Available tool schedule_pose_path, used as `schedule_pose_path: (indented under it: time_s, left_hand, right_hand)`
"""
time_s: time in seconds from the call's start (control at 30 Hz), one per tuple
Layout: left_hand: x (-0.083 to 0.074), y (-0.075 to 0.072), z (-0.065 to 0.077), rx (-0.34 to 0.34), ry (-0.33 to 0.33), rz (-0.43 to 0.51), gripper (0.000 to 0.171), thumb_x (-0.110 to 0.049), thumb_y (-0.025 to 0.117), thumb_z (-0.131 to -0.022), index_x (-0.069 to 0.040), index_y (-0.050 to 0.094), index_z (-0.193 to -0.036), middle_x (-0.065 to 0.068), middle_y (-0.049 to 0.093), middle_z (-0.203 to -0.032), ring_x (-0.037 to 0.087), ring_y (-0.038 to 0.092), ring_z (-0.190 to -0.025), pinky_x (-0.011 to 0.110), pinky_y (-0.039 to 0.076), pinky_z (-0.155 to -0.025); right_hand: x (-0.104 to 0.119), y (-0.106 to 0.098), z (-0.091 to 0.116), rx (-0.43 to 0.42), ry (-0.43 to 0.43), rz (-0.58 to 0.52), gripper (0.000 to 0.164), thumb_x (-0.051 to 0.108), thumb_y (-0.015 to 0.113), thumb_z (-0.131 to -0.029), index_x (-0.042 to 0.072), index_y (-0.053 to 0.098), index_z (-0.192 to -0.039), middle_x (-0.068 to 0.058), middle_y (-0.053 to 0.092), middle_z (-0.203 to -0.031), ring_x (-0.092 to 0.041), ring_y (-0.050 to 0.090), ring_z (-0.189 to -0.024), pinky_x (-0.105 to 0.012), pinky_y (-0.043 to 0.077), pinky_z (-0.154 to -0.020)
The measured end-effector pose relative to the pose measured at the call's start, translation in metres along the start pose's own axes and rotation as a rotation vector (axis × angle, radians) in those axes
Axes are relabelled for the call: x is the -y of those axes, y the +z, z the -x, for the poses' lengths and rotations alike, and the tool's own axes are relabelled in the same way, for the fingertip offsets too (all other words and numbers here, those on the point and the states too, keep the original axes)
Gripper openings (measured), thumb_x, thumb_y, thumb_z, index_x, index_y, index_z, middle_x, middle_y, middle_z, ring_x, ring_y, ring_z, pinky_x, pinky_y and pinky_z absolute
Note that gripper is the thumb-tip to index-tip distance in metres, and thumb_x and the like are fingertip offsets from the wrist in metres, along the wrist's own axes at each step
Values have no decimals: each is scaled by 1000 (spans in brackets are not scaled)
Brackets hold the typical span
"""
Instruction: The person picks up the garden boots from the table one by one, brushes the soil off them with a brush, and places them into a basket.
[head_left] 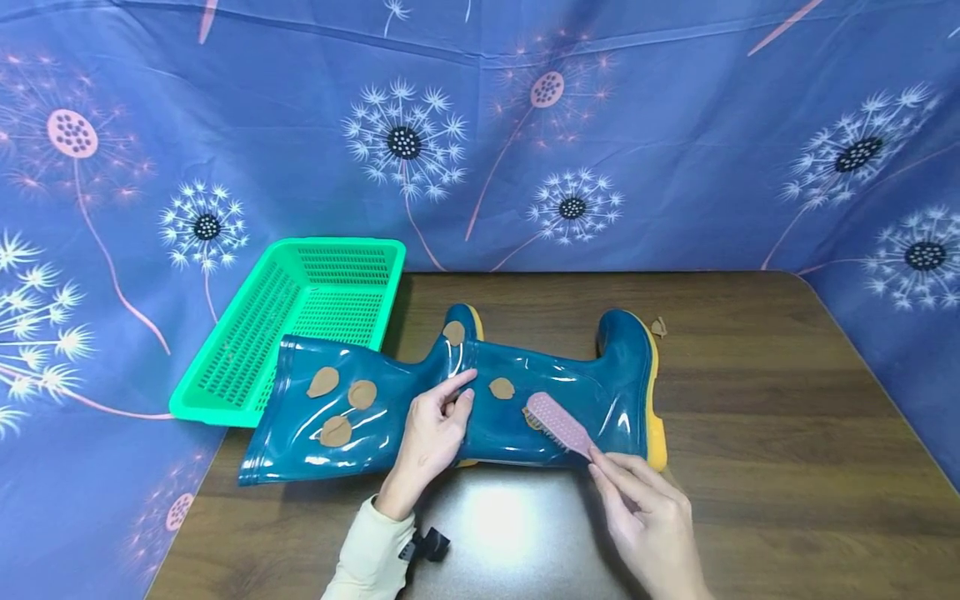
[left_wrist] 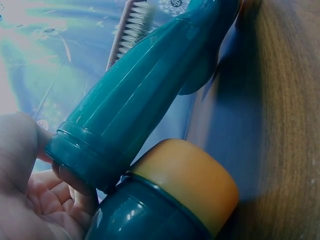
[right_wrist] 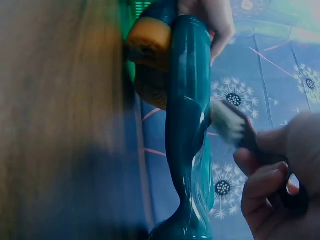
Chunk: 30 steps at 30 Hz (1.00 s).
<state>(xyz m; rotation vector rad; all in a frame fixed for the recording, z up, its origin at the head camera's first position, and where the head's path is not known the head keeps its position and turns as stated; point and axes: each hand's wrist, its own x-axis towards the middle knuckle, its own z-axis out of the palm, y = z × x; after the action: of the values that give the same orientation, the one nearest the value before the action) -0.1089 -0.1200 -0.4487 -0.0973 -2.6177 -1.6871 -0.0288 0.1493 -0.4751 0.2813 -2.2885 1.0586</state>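
One brown table (head_left: 787, 400) carries two boots (head_left: 393, 387), long shafts running left to right, toes pointing away! Left hand (head_left: 432, 427) curls around the right-side boot (head_left: 555, 367) at its top edge; right hand (head_left: 648, 517), closed firmly, pinches a pink brush (head_left: 558, 421) slanting over a brown patch (head_left: 531, 421).

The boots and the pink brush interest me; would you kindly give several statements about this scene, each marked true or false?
1. The right hand holds the pink brush. True.
2. The left hand touches the boot on the right. True.
3. The bristles face away from that boot. False: they face towards it.
4. The boot on the left carries several brown pieces. True.
5. The table has no brown piece on it. False: one lies there.
6. The green basket stands right of both boots. False: it stands at the left.
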Motion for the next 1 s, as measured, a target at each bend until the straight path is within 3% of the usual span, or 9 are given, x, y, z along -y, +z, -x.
schedule_pose_path:
  time_s: [0.07, 0.2, 0.33, 0.53, 0.67, 0.73, 0.87, 1.0]
  left_hand:
    - [0, 0, 0, -3, 1, 0, 36, -16, 58, -110, -14, 67, -146, 0, 47, -63, 13, 46, -52, 22, 33, -49]
    - [0, -1, 0, 4, 4, -2, 37, -17, 57, -110, -14, 66, -146, 0, 47, -63, 12, 46, -52, 22, 34, -49]
    - [1, -1, 0, -2, 4, -7, 37, -17, 58, -110, -15, 66, -146, 0, 47, -63, 12, 46, -52, 22, 34, -49]
    - [2, 0, 1, -4, 3, -9, 37, -18, 58, -110, -14, 66, -147, 0, 47, -63, 12, 46, -52, 21, 34, -49]
    - [2, 0, 1, -8, 10, -8, 37, -17, 58, -110, -14, 66, -146, 0, 47, -63, 12, 46, -52, 21, 34, -49]
    - [2, 0, 1, -9, 12, -8, 37, -17, 58, -110, -13, 66, -146, 0, 47, -63, 12, 46, -52, 21, 34, -49]
    - [2, 0, 1, -7, 13, -10, 37, -18, 58, -110, -14, 66, -147, 0, 47, -63, 12, 46, -51, 21, 34, -49]
    - [2, 1, 1, -3, 12, -11, 38, -19, 58, -110, -14, 66, -147, 0, 48, -63, 12, 46, -52, 20, 34, -50]
  right_hand:
    - [0, 0, -1, 6, -7, 17, 34, -9, 86, -80, 6, 85, -110, -5, 80, -95, -6, 69, -75, -9, 53, -64]
    - [0, -2, -1, -21, 62, 97, 30, -4, 87, -82, 7, 85, -110, -3, 80, -94, -4, 68, -72, -7, 52, -63]
    - [-1, -2, -1, 12, 13, -20, 33, -10, 85, -80, 7, 85, -109, -2, 80, -96, 2, 68, -79, -8, 53, -66]
    - [-3, 0, 1, -13, 24, 54, 31, -5, 87, -80, 8, 86, -109, -2, 81, -94, -3, 69, -76, -7, 52, -65]
    - [-6, 2, 2, 2, -69, -58, 38, -12, 84, -77, 7, 85, -110, -2, 80, -96, 1, 68, -81, -9, 52, -65]
    - [-6, 2, 1, 8, -80, -51, 37, -11, 84, -78, 7, 85, -110, -2, 80, -97, 1, 70, -82, -9, 54, -68]
    - [-4, 1, 1, -11, 17, 26, 30, -4, 86, -82, 8, 85, -110, -3, 81, -96, 8, 66, -81, -6, 53, -68]
    - [-3, 1, 1, 11, 0, -71, 33, -11, 84, -81, 6, 85, -109, -4, 81, -96, 8, 68, -82, -7, 54, -69]
